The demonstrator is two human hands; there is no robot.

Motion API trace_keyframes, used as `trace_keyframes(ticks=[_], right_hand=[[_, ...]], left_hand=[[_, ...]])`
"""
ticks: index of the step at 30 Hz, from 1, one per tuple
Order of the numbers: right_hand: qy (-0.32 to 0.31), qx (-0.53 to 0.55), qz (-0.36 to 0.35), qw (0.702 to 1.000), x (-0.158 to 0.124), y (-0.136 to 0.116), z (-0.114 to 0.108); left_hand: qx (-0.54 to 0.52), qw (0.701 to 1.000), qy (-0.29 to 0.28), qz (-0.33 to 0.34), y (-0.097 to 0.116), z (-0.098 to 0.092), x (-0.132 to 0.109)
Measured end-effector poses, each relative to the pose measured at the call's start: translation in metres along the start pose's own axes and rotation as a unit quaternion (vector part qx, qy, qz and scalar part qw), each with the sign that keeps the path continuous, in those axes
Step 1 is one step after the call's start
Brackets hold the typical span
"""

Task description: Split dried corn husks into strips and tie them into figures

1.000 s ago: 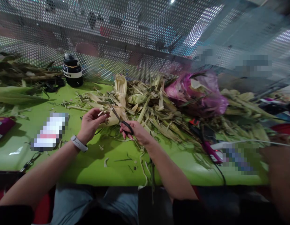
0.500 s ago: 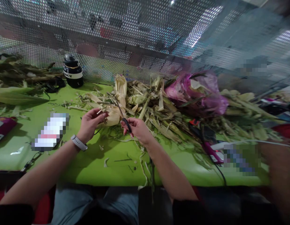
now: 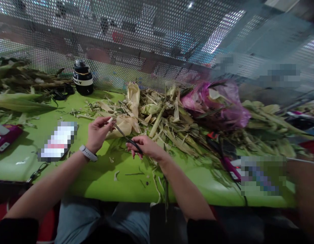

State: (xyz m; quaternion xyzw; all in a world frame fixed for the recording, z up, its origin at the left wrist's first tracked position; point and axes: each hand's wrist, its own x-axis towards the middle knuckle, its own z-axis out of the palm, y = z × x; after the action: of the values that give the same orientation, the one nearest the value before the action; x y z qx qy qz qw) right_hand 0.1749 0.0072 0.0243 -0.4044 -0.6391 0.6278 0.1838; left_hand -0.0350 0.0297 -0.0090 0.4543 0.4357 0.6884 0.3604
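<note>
My left hand (image 3: pixel 97 131), with a white watch on its wrist, is closed in a pinch on a pale dry corn husk (image 3: pixel 125 124) that lies on the green table (image 3: pixel 101 179). My right hand (image 3: pixel 144 148) grips black scissors (image 3: pixel 125 137) by the handles. Their blades point up and left, with the tips right at my left fingertips and the end of the husk. Behind both hands spreads a heap of husks and stalks (image 3: pixel 172 125).
A black jar (image 3: pixel 83 81) stands at the back left against the perforated metal screen (image 3: pixel 147 40). More stalks lie at far left. A purple plastic bag (image 3: pixel 218 103) sits on the heap. A red-handled tool (image 3: pixel 226 159) and another person's arm (image 3: pixel 304 189) are at right.
The scissors swung from pointing into the husk heap to lying flatter, tips at my left fingertips. My right hand dropped slightly toward me. The view shifted a little.
</note>
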Motion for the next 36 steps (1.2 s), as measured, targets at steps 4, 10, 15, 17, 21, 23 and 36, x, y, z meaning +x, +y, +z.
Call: trace_keyframes(ticks=[4, 10, 15, 17, 21, 23, 36], right_hand=[[-0.001, 0.011, -0.016, 1.0, 0.0016, 0.0005, 0.0093], [0.008, 0.004, -0.013, 1.0, -0.0002, -0.0015, 0.009], [-0.003, -0.01, -0.005, 1.0, -0.0009, -0.0022, 0.0063], [0.0, -0.012, -0.008, 1.0, -0.0008, -0.0026, 0.0071], [0.004, -0.013, -0.008, 1.0, -0.0008, -0.0031, 0.0075], [0.006, -0.015, -0.004, 1.0, -0.0011, -0.0034, 0.0067], [0.017, -0.015, -0.004, 1.0, -0.0019, -0.0065, 0.0062]], left_hand=[[0.087, 0.992, 0.001, 0.094, -0.004, -0.0037, -0.0007], [0.098, 0.989, -0.037, 0.107, -0.0034, -0.0029, -0.0029], [0.118, 0.985, -0.06, 0.11, 0.0002, -0.0017, -0.0045], [0.121, 0.985, -0.061, 0.109, 0.0012, -0.0016, -0.0047], [0.12, 0.984, -0.06, 0.116, 0.0024, -0.0013, -0.0044], [0.125, 0.983, -0.063, 0.119, 0.0033, -0.0014, -0.0044], [0.119, 0.985, -0.066, 0.108, 0.0004, -0.002, -0.0051]])
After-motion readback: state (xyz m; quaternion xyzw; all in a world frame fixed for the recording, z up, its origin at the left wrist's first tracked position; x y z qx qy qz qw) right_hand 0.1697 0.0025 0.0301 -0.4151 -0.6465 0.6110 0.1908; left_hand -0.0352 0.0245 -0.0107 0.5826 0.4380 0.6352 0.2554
